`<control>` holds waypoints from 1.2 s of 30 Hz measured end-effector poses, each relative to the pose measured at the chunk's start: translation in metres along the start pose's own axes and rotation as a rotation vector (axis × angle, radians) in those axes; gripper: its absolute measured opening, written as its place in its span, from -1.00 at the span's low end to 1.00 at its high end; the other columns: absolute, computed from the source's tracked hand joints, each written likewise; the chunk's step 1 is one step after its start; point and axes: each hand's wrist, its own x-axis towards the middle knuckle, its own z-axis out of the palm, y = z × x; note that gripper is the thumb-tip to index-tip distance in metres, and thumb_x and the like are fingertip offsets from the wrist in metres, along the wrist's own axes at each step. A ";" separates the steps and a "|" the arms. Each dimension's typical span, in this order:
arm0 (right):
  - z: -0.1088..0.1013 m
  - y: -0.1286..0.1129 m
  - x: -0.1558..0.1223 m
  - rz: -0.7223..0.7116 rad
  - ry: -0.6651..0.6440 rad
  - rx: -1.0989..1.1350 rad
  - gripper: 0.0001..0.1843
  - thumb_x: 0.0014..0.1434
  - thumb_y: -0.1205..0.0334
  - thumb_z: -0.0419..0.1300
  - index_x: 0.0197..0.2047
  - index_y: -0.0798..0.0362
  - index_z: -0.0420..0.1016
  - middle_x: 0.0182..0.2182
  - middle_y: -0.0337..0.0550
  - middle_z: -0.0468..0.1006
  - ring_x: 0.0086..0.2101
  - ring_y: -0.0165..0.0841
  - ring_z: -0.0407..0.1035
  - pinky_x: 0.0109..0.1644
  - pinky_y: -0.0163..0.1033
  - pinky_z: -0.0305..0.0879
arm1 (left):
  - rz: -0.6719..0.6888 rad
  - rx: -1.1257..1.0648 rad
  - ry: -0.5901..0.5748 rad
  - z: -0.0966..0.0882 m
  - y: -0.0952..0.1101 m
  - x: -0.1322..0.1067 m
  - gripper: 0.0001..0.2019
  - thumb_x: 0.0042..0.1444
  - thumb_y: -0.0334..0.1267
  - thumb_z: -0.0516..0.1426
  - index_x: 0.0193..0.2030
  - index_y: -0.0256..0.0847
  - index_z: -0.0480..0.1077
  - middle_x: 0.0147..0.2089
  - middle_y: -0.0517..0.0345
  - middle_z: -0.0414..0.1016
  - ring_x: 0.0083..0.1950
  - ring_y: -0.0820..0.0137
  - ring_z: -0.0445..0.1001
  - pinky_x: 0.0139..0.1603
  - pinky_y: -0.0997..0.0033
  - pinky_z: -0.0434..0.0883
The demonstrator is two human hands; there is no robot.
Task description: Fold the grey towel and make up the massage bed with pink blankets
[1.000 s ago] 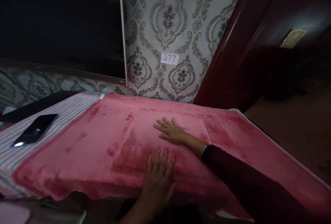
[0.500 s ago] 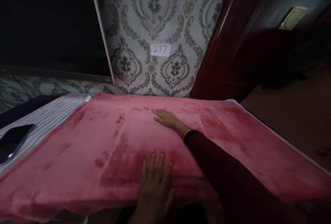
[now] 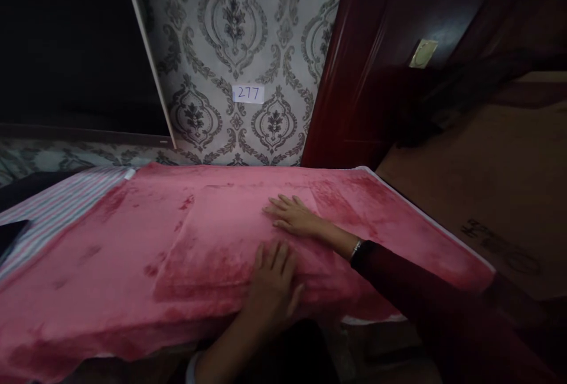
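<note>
Resting open and grasping nothing, left hand and right hand on folded pink cloth, itself atop pink cover; uneven pressure might drag creases in.

On my feed I have a folded pink cloth, plush and mottled with darker red, lying flat as a roughly rectangular pad. I can make out layered folds along its near side. It rests on a larger spread cloth of similar pink.
</note>
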 end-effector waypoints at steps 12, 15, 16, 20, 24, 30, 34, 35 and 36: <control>0.024 0.093 0.042 0.097 0.103 0.083 -0.32 0.43 -0.21 -0.03 0.52 -0.24 0.05 0.51 -0.16 -0.07 0.47 0.03 -0.25 0.47 0.33 -0.27 | 0.034 -0.015 -0.119 0.045 0.031 -0.002 -0.07 0.08 0.08 0.28 0.54 0.09 -0.01 0.60 -0.15 -0.14 0.55 -0.36 -0.20 0.38 -0.51 -0.09; 0.031 0.119 0.059 0.116 0.132 0.211 -0.32 0.44 -0.19 -0.06 0.50 -0.11 0.13 0.46 -0.11 0.12 0.44 -0.08 -0.06 0.50 0.16 -0.21 | 0.051 -0.001 -0.086 0.049 0.029 -0.001 -0.07 0.09 0.18 0.24 0.54 0.07 -0.01 0.60 -0.19 -0.14 0.55 -0.38 -0.19 0.38 -0.52 -0.13; 0.034 0.126 0.063 0.118 0.149 0.247 -0.33 0.44 -0.17 -0.08 0.48 -0.07 0.19 0.44 -0.11 0.19 0.42 -0.12 0.00 0.51 0.10 -0.19 | 0.056 0.001 -0.075 0.051 0.029 -0.001 -0.08 0.10 0.22 0.22 0.54 0.07 0.01 0.59 -0.20 -0.12 0.55 -0.38 -0.19 0.38 -0.51 -0.14; 0.044 0.140 0.069 0.157 0.215 0.359 -0.36 0.45 -0.17 -0.15 0.42 -0.11 0.32 0.39 -0.19 0.29 0.40 -0.21 0.06 0.52 0.05 -0.14 | 0.057 0.003 -0.061 0.051 0.031 0.000 -0.15 0.13 0.25 0.17 0.51 0.04 0.09 0.58 -0.21 -0.07 0.54 -0.37 -0.17 0.39 -0.50 -0.15; 0.034 0.134 0.064 0.258 0.196 0.384 -0.29 0.44 -0.22 -0.17 0.46 -0.04 0.24 0.44 -0.12 0.17 0.44 -0.22 -0.06 0.53 0.02 -0.19 | 0.059 -0.028 -0.087 0.044 0.030 0.002 -0.18 0.15 0.18 0.19 0.51 0.04 0.09 0.58 -0.21 -0.08 0.54 -0.37 -0.16 0.39 -0.50 -0.13; 0.012 0.101 0.012 0.442 0.260 0.301 -0.21 0.44 -0.27 -0.19 0.56 -0.06 -0.07 0.53 -0.08 -0.16 0.48 -0.07 -0.35 0.51 0.23 -0.27 | 0.031 -0.107 -0.128 0.032 0.028 0.008 -0.16 0.11 0.13 0.25 0.51 0.09 0.09 0.58 -0.19 -0.07 0.54 -0.37 -0.14 0.38 -0.54 -0.08; 0.027 0.069 -0.031 0.305 0.273 0.178 -0.31 0.46 -0.25 -0.19 0.53 -0.19 0.04 0.53 -0.16 -0.15 0.48 0.00 -0.33 0.46 0.36 -0.21 | -0.013 -0.139 -0.162 0.025 0.040 0.015 -0.18 0.12 0.02 0.27 0.50 0.10 0.09 0.59 -0.11 -0.06 0.56 -0.28 -0.17 0.41 -0.53 -0.09; 0.033 0.064 -0.039 0.255 0.244 0.178 -0.32 0.46 -0.24 -0.19 0.52 -0.19 0.06 0.53 -0.16 -0.14 0.48 0.00 -0.31 0.46 0.35 -0.20 | -0.005 -0.145 -0.170 0.025 0.045 0.016 -0.19 0.14 0.01 0.25 0.51 0.06 0.10 0.58 -0.12 -0.03 0.57 -0.23 -0.15 0.42 -0.51 -0.10; 0.039 0.062 -0.044 0.218 0.217 0.183 -0.32 0.47 -0.23 -0.19 0.52 -0.17 0.08 0.53 -0.14 -0.13 0.48 -0.01 -0.29 0.46 0.33 -0.19 | 0.010 -0.149 -0.177 0.025 0.050 0.017 -0.20 0.16 -0.01 0.23 0.51 0.00 0.09 0.57 -0.13 0.00 0.57 -0.19 -0.13 0.44 -0.48 -0.10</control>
